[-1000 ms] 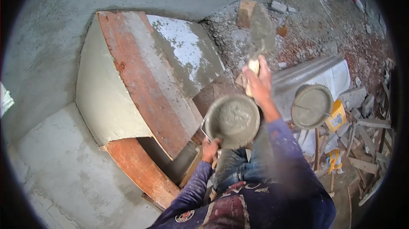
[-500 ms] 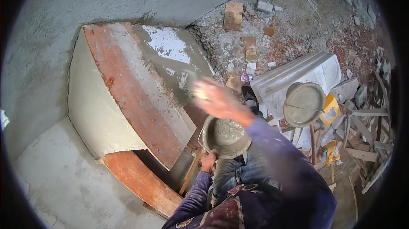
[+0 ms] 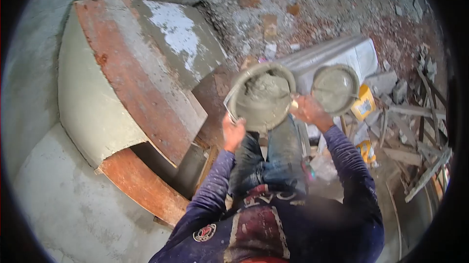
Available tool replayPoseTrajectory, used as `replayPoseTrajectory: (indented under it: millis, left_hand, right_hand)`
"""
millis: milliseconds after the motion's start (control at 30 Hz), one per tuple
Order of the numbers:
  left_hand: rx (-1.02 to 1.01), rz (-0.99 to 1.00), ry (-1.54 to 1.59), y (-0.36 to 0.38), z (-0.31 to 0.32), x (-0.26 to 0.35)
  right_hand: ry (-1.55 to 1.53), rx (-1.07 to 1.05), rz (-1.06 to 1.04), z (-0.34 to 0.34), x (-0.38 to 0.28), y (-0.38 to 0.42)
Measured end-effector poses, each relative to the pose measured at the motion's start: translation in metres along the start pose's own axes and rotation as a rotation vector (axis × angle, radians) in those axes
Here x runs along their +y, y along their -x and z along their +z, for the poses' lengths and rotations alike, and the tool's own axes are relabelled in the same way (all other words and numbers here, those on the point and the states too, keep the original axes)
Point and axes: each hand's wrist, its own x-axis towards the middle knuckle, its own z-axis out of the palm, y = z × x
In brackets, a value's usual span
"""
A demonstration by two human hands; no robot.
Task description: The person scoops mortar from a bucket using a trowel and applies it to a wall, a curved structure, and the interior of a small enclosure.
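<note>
My left hand (image 3: 233,132) is closed on the near left rim of a round bucket (image 3: 237,104) coated in dried cement. Wet grey mortar (image 3: 266,89) lies inside it, heaped toward the far side. The bucket is held above my knees, its mouth turned up toward me. At its right rim my right hand (image 3: 314,111) is closed round the pale yellow handle of a trowel (image 3: 294,104); its blade cannot be made out. To the left stands a curved form, part plastered grey (image 3: 205,43) with white patches, part bare reddish board (image 3: 132,87).
A second bucket (image 3: 336,72) with grey contents stands right of my right hand, beside a yellow container (image 3: 363,102). Broken wood (image 3: 415,111) is piled at the far right. Rubble (image 3: 312,18) covers the ground ahead, and a plastered wall (image 3: 39,57) rises at left.
My right hand has come back from the plastered surface to the bucket's right rim. The bucket is raised higher, with my left hand still on it. The view has shifted.
</note>
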Motion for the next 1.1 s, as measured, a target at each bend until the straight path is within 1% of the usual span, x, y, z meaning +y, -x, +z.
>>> replayPoseTrajectory:
  millis: [67, 100, 133, 200, 233, 267, 333, 367, 433, 467, 533, 567, 600, 633, 667, 700, 733, 767, 800, 833, 867, 900, 933, 1000, 1033, 1067, 1100]
  left_hand:
    - [-0.035, -0.142, 0.252, -0.002, 0.003, 0.023]
    - [-0.048, -0.217, 0.314, -0.001, 0.005, 0.047]
    - [-0.052, -0.215, 0.316, 0.000, 0.008, 0.044]
    - [0.022, -0.155, 0.285, -0.015, 0.008, 0.041]
    - [0.013, -0.137, 0.352, -0.020, 0.008, 0.032]
    - [0.013, -0.139, 0.348, -0.020, 0.009, 0.029]
    - [0.035, -0.145, 0.373, -0.025, 0.010, 0.029]
    - [0.039, -0.136, 0.368, -0.028, 0.008, 0.025]
    - [0.062, -0.203, 0.229, -0.028, 0.004, 0.014]
    - [0.070, -0.189, 0.224, -0.026, 0.003, 0.015]
    - [0.082, -0.366, 0.251, -0.019, -0.002, 0.018]
    - [0.082, -0.391, 0.270, -0.018, -0.007, 0.009]
    - [0.078, -0.423, 0.289, -0.014, -0.011, -0.003]
    - [0.111, -0.379, 0.213, -0.008, -0.013, -0.006]
    - [0.107, -0.326, 0.196, -0.004, -0.019, -0.027]
    - [0.099, -0.274, 0.179, 0.000, -0.026, -0.048]
    - [0.101, -0.272, 0.152, 0.009, -0.032, -0.051]
    - [0.102, -0.270, 0.123, 0.018, -0.038, -0.050]
    - [0.095, -0.358, 0.010, 0.028, -0.044, -0.040]
    - [0.088, -0.439, -0.101, 0.036, -0.050, -0.034]
    - [0.126, -0.398, -0.086, 0.045, -0.059, -0.067]
    - [0.144, -0.408, -0.193, 0.055, -0.060, -0.049]
    - [0.218, -0.447, -0.204, 0.065, -0.063, -0.061]
    - [0.222, -0.485, -0.237, 0.076, -0.067, -0.047]
    - [0.239, -0.460, -0.071, 0.085, -0.071, -0.070]
    - [0.246, -0.440, 0.092, 0.090, -0.073, -0.092]
    - [0.282, -0.365, -0.066, 0.085, -0.074, -0.094]
  right_hand:
    - [-0.209, -0.067, 0.262, -0.015, -0.004, 0.002]
    - [-0.196, -0.082, 0.251, -0.006, -0.003, 0.002]
    - [-0.191, -0.081, 0.253, -0.003, -0.005, 0.005]
    - [-0.125, -0.013, 0.241, -0.001, -0.014, -0.012]
    - [-0.223, -0.078, 0.308, -0.003, -0.017, -0.016]
    - [-0.227, -0.078, 0.309, -0.014, -0.026, -0.020]
    - [-0.413, -0.295, 0.530, -0.035, -0.041, -0.034]
    - [-0.417, -0.288, 0.523, -0.031, -0.040, -0.034]
    - [-0.552, -0.300, 0.477, -0.017, -0.036, -0.026]
    - [-0.554, -0.290, 0.464, -0.015, -0.035, -0.022]
    - [-0.741, -0.210, 0.551, -0.009, -0.037, -0.022]
    - [-0.748, -0.199, 0.526, -0.015, -0.039, -0.027]
    - [-1.223, -0.179, 0.553, -0.033, -0.042, -0.028]
    - [-1.696, -0.157, 0.562, -0.050, -0.045, -0.031]
    - [-1.699, -0.157, 0.549, -0.066, -0.051, -0.041]
    - [-1.766, 0.040, 0.519, -0.082, -0.063, -0.055]
    - [-1.824, 0.239, 0.488, -0.088, -0.071, -0.068]
    - [-1.838, 0.328, 0.511, -0.087, -0.070, -0.083]
    - [-1.842, 0.327, 0.501, -0.082, -0.070, -0.105]
    - [-1.698, 0.526, 0.620, -0.072, -0.069, -0.134]
    - [-1.543, 0.719, 0.730, -0.059, -0.068, -0.168]
    - [-1.448, 0.816, 0.782, -0.042, -0.065, -0.206]
    - [-1.357, 0.920, 0.827, -0.019, -0.061, -0.253]
    - [-0.603, 1.342, 0.736, 0.059, -0.056, -0.372]
    - [-0.597, 1.316, 0.550, 0.120, -0.057, -0.432]
    - [-0.834, 0.656, 0.613, 0.089, -0.074, -0.450]
    - [-0.879, 0.455, 0.454, 0.062, -0.099, -0.465]
